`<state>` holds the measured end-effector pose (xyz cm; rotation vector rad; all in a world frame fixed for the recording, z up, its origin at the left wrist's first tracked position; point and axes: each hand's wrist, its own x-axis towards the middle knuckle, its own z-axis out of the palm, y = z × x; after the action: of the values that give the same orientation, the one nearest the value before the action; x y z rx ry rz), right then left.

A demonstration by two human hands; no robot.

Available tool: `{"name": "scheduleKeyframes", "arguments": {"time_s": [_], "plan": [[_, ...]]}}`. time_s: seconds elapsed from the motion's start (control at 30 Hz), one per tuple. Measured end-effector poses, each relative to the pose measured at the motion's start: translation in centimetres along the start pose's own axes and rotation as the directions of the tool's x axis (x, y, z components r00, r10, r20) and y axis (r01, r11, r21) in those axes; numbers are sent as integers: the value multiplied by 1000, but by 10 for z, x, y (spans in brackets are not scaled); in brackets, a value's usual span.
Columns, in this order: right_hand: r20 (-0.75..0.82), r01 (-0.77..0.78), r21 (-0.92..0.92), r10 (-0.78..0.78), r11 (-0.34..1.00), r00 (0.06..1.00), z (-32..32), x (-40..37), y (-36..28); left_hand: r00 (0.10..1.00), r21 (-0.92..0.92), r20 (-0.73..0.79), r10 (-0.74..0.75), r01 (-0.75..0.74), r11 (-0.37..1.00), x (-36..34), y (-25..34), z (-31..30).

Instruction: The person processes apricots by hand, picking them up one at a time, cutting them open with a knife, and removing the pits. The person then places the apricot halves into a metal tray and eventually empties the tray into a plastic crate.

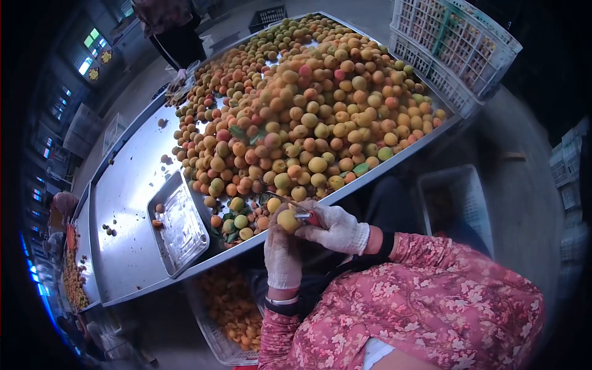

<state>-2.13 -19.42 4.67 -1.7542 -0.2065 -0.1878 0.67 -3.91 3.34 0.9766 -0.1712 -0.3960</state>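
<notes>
My left hand (282,254), in a white glove, holds a yellow apricot (288,221) at the near edge of the steel table (126,185). In my right hand (336,229), gloved as well, is a small knife with a red handle (308,216), pressed against the fruit. Both hands meet just off the table's rim, below a big heap of apricots (308,105). My sleeves are pink and floral.
An empty metal tray (179,225) lies left of my hands. A crate of cut apricots (231,308) stands under the table edge. White crates (456,43) are stacked at the far right, a grey bin (459,203) beside me. Another person (169,31) stands at the table's far end.
</notes>
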Motion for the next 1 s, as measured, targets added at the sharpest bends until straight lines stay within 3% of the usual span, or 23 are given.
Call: {"name": "scheduleKeyframes", "arguments": {"time_s": [0.1, 0.23, 0.3, 0.43, 0.5, 0.73, 0.8, 0.83, 0.9, 1.0], "plan": [[54, -4, -54, 7, 999, 999, -7, -1, -6, 998, -45, -40, 40, -41, 998, -5, 11, 21], [120, -38, -151, 56, 988, 991, -8, -3, -18, 1000, -74, -28, 0, -2, 997, -8, -6, 3], [93, -166, 45, 162, 985, 983, -7, -8, -14, 997, -267, 6, -81, 80, 961, -8, -8, -1], [129, -209, 158, 190, 965, 973, -10, -12, -15, 987, -318, 52, -154, 163, 934, -13, 1, 6], [161, -135, 74, 122, 988, 979, -8, -12, -17, 989, -233, -131, -70, 37, 972, -11, -4, 14], [161, -183, 20, 178, 983, 971, -4, -14, -23, 987, 149, -144, 68, -47, 988, -20, -14, 4], [147, -176, -75, 186, 981, 971, -2, -18, -24, 968, 427, -153, 197, -115, 897, -21, -14, 5], [127, -171, -107, 184, 980, 975, 0, -20, -24, 968, 429, -150, 200, -118, 896, -23, -11, 9], [82, -129, -111, 139, 985, 987, 6, -26, -17, 948, 626, -100, 301, -175, 760, -26, 0, 23], [55, -89, -51, 92, 995, 994, 8, -28, -12, 950, 647, -62, 305, -194, 738, -27, 0, 22]]}}
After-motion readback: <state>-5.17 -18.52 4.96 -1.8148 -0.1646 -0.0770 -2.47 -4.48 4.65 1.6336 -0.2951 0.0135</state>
